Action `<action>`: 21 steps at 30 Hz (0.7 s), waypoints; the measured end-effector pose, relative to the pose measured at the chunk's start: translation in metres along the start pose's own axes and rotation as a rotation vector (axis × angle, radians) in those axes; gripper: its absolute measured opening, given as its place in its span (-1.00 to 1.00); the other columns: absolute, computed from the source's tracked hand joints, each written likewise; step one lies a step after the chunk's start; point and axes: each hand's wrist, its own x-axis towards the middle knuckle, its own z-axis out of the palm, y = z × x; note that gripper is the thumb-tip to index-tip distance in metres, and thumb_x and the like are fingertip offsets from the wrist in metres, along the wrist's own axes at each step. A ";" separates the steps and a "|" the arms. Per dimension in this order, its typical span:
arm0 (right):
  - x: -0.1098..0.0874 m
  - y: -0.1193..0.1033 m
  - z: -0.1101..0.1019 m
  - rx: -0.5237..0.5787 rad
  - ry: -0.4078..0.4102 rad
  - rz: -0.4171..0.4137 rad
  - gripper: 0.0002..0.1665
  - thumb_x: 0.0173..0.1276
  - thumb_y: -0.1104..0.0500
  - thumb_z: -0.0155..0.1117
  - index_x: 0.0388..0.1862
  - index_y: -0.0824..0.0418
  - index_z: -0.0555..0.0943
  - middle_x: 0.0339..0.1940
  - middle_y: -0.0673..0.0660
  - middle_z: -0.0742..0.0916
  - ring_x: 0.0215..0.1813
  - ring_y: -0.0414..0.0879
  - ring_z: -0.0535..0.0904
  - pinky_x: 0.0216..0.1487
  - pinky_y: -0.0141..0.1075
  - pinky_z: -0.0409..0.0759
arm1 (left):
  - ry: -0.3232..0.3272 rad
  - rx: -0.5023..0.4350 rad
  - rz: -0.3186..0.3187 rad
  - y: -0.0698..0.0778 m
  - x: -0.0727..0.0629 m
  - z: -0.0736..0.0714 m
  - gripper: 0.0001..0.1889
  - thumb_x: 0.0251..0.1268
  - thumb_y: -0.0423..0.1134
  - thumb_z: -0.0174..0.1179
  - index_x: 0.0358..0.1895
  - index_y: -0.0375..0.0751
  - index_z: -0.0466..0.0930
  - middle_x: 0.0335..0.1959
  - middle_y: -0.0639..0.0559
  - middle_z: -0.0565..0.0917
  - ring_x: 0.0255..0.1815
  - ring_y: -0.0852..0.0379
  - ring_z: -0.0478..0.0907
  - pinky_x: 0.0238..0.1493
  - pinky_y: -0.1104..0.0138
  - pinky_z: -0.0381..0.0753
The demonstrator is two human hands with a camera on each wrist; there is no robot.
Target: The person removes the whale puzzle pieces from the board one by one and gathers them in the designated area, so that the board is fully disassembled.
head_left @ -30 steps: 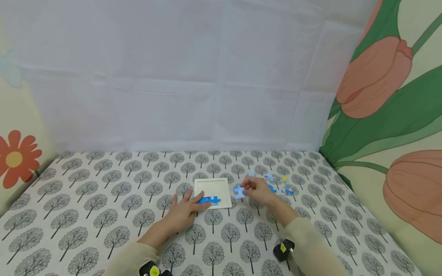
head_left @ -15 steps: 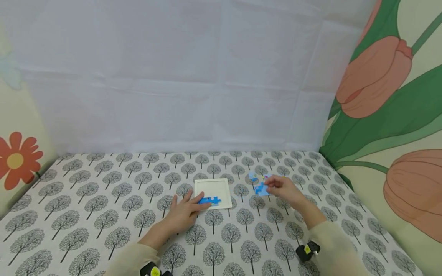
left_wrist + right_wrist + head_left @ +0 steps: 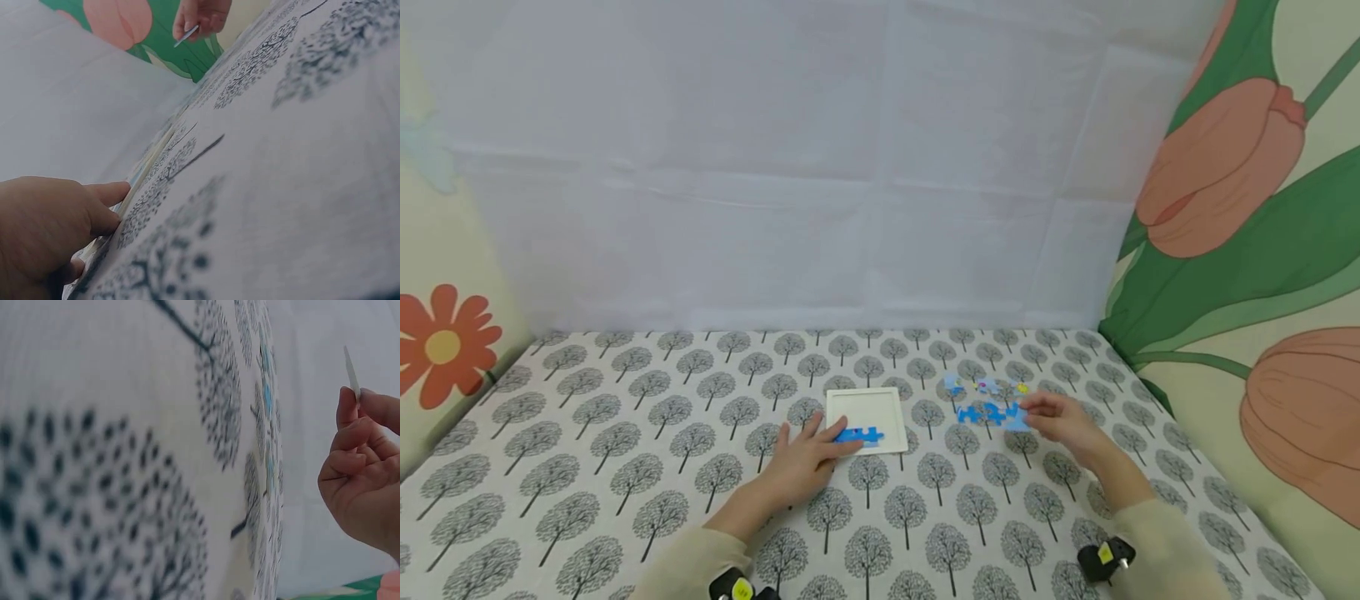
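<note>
My left hand (image 3: 803, 463) rests with spread fingers on the lower left corner of a white puzzle frame (image 3: 898, 421). Inside that frame, a row of joined blue jigsaw pieces (image 3: 867, 436) lies along the bottom, partly covered by my fingers. Held off the cloth, my right hand (image 3: 1065, 422) pinches a light blue jigsaw piece (image 3: 1017, 422) between thumb and fingertip. The right wrist view shows this piece (image 3: 352, 370) edge-on above the fingertips. In the left wrist view, fingers (image 3: 111, 192) lie along the frame's edge.
Loose blue jigsaw pieces (image 3: 981, 413) lie on the cloth right of the frame, near the right hand. Behind them are more pieces (image 3: 987, 386), one with a yellow patch. A tree-print cloth (image 3: 662, 467) covers the table, and a white sheet (image 3: 775, 167) hangs behind it.
My right hand has moved rightward, away from the frame and across the loose pieces, still pinching the light blue jigsaw piece. The left hand has stayed on the frame.
</note>
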 end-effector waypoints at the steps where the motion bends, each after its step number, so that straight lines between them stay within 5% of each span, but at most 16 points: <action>1: -0.002 0.002 -0.003 -0.002 0.009 0.011 -0.67 0.21 0.21 0.14 -0.11 0.38 0.44 -0.36 0.04 0.55 -0.45 -0.16 0.35 -0.42 -0.28 0.34 | 0.000 0.001 0.001 0.000 0.000 0.000 -0.64 0.23 -0.33 -0.05 0.06 0.11 0.48 0.22 -0.03 0.24 0.27 -0.21 -0.10 0.06 -0.22 -0.37; 11: -0.012 0.017 -0.023 -0.001 0.088 0.084 -0.65 0.20 0.26 0.12 -0.08 0.45 0.41 -0.47 0.02 0.53 -0.62 -0.22 0.25 -0.53 -0.34 0.31 | 0.004 0.006 0.005 -0.002 0.000 0.001 -0.64 0.23 -0.31 -0.05 0.06 0.11 0.48 0.23 -0.03 0.23 0.27 -0.21 -0.10 0.07 -0.22 -0.37; 21: -0.011 0.027 -0.029 -0.042 0.097 0.152 -0.66 0.18 0.23 0.15 -0.10 0.41 0.45 -0.45 0.00 0.55 -0.57 -0.21 0.29 -0.51 -0.35 0.33 | 0.006 0.000 0.014 -0.002 0.000 0.002 -0.64 0.23 -0.31 -0.05 0.06 0.10 0.48 0.23 -0.03 0.23 0.27 -0.21 -0.10 0.06 -0.22 -0.38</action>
